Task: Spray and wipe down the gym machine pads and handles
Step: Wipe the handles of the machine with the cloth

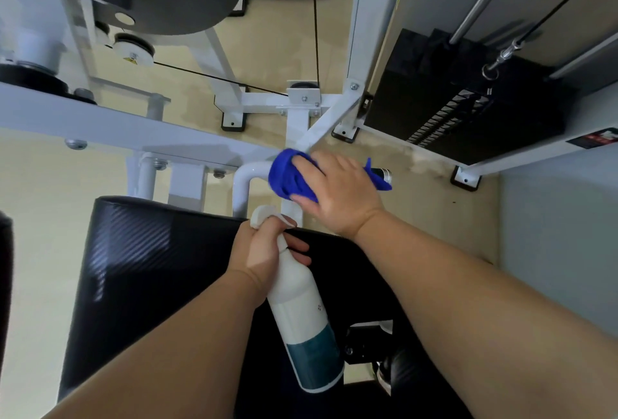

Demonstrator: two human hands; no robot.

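Blue cloth (290, 178) under right hand (337, 193) wraps handle (383, 173).

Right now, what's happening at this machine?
A person is cleaning a white-framed gym machine. The right hand presses a blue cloth around a handle whose black end sticks out past the cloth. The left hand holds a white and teal spray bottle by its neck, above the black seat pad. Whether the pad has been wiped cannot be told.
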